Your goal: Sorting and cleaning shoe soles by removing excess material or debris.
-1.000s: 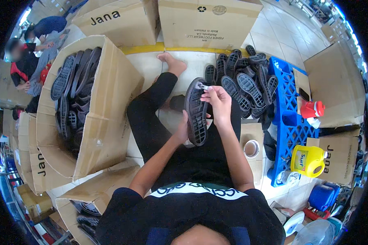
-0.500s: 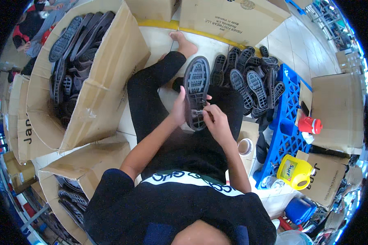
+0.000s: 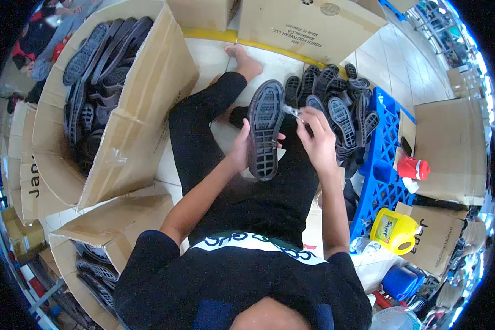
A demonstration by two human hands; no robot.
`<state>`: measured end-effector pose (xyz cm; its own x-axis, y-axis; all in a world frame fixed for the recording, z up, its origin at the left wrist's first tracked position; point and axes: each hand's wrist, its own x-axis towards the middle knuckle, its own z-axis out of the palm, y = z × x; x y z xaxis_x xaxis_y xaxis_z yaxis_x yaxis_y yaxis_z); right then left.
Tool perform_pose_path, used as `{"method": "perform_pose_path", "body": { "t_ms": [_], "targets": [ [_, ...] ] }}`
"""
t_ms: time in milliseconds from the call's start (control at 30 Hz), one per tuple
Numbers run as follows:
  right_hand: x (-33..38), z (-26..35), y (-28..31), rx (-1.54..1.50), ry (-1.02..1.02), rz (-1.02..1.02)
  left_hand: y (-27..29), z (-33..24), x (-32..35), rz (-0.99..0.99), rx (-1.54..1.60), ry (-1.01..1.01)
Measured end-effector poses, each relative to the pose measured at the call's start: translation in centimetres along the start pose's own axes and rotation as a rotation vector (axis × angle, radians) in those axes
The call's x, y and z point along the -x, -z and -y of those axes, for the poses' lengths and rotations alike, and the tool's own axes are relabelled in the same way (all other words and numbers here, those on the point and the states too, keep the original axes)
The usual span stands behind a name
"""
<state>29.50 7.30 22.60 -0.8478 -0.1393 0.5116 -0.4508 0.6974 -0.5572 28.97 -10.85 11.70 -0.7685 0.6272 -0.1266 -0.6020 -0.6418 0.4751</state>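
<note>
A dark shoe sole [image 3: 266,132] with a gridded face stands nearly lengthwise in front of me, above my lap. My left hand [image 3: 240,147] grips its left edge, thumb on the near side and some fingertips showing past the right edge. To the right of the sole, my right hand [image 3: 320,135] pinches a small, shiny, slim tool [image 3: 294,112]. Something whitish shows at the tool's tip, close to the sole's upper right edge. Whether they touch I cannot tell, and the tool's exact kind is too blurred to make out.
Several dark soles [image 3: 342,118] lie piled beyond my right knee, beside a blue plastic pallet [image 3: 375,187]. A large carton [image 3: 140,121] of soles stands left, a smaller open carton [image 3: 132,217] nearer. On the right are a yellow jug [image 3: 393,231] and a red container [image 3: 413,168].
My right hand has moved from the sole's lower part up and right, carrying the small tool. My left hand keeps its hold on the sole, which has shifted slightly.
</note>
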Motion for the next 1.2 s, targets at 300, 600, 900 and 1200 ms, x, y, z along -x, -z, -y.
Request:
{"method": "perform_pose_path", "body": {
  "t_ms": [300, 600, 900, 1200],
  "targets": [
    [-3.5, -2.6, -1.0, 0.202, 0.255, 0.188, -0.8, 0.3, 0.3, 0.031, 0.033, 0.087],
    [-4.4, -3.7, -0.9, 0.343, 0.437, 0.23, -0.9, 0.0, 0.5, 0.047, 0.043, 0.121],
    [-4.0, -3.5, -1.7, 0.555, 0.429, 0.212, -0.7, 0.2, 0.2, 0.037, -0.046, 0.054],
    [1.1, -1.3, -4.0, 0.523, 0.184, 0.29, -0.7, 0.2, 0.1, -0.104, -0.036, -0.036]
  ]
}}
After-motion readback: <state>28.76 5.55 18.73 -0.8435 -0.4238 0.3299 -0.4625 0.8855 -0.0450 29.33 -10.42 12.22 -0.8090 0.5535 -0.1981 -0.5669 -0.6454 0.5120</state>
